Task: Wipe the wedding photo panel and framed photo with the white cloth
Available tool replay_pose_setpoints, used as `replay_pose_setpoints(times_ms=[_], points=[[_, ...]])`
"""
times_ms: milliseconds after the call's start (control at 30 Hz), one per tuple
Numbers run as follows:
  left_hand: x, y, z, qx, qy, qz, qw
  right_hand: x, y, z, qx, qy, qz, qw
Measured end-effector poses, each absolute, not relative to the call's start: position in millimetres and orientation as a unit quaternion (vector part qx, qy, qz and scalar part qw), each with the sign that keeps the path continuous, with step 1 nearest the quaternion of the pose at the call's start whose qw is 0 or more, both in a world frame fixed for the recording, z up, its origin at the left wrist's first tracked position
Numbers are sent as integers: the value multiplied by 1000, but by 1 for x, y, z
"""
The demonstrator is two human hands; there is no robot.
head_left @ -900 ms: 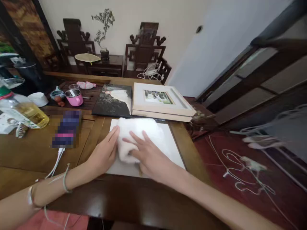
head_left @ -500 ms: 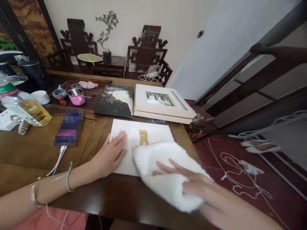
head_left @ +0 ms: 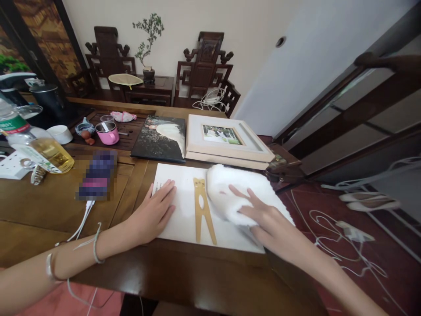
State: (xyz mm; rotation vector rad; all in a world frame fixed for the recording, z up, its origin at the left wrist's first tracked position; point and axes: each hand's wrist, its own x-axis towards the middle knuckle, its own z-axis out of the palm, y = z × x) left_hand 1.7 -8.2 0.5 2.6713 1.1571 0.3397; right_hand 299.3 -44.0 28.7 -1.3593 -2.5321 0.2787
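Lying under, perhaps within, the right grip (head_left: 270,221): white cloth (head_left: 240,177).

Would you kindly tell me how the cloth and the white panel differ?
Texture: the cloth looks fluffy, while the panel looks smooth.
Shape: the cloth is bunched up, but the panel lies flat.
Markings: the cloth looks plain, whereas the panel bears a gold figure.
Contact: the right hand is on the cloth; the left hand rests on the panel.
Both are white.
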Motion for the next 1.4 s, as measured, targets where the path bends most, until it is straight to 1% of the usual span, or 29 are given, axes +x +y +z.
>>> replay_pose_setpoints(times_ms=[167,267,400,567,700,767,867,967,1133,1267,1400], points=[[2,-9,1,906,394,111,109,312,-111,39,-407,-894,133,134],[2,-9,1,905,395,110,109,324,-134,38,-400,-888,183,132],[2,-8,0,905,391,126,113,333,-113,35,-449,-858,215,129],[2,-8,1,906,392,112,114,321,-32,35,-511,-836,147,135],[2,-8,-1,907,389,117,113,302,10,32,-497,-847,127,143],[2,-8,-2,908,386,120,111,290,10,29,-494,-847,126,148],[1,-7,-4,909,383,124,106,273,-16,26,-476,-858,114,156],[1,-7,-4,908,386,123,106,258,-58,24,-418,-888,99,163],[2,-7,-5,910,384,121,97,248,-108,34,-342,-923,108,141],[2,-7,-4,911,383,118,97,248,-107,53,-344,-924,142,87],[2,-7,-3,910,384,114,106,246,-68,59,-394,-904,153,56]])
